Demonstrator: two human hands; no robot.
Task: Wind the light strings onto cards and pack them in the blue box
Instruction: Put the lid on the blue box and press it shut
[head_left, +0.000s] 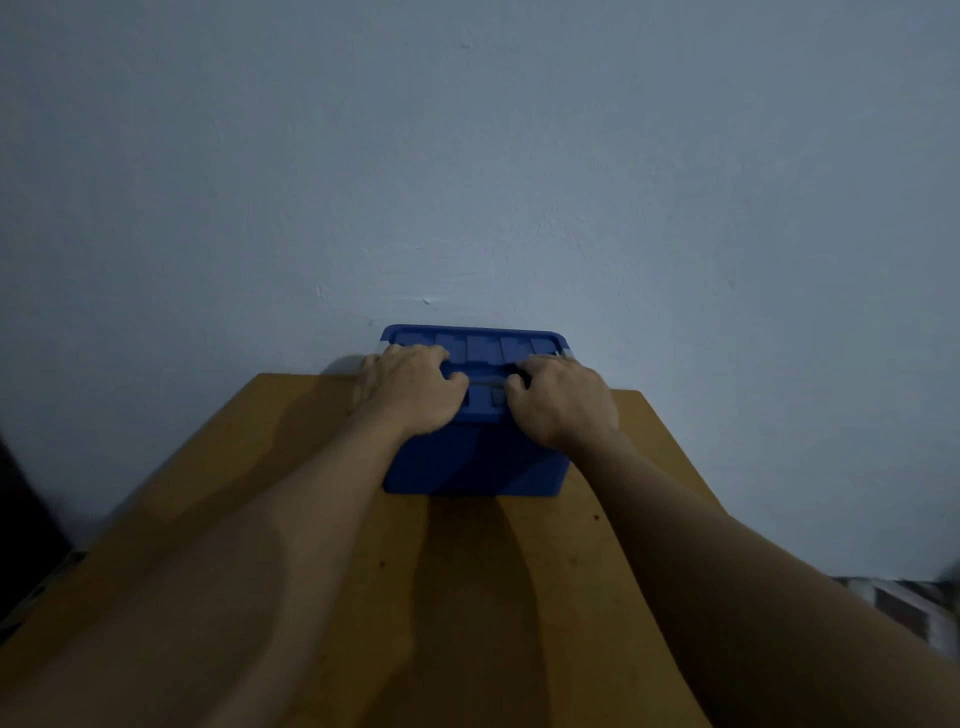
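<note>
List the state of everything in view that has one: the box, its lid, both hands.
Blue plastic storage box: upright at the far end of the wooden table, lid on.
Blue ribbed lid: seated on the box; latched or not, cannot tell.
Left hand: rests on the lid, fingers bent; grip unclear.
Right hand: rests on the lid, fingers bent; grip unclear.
</note>
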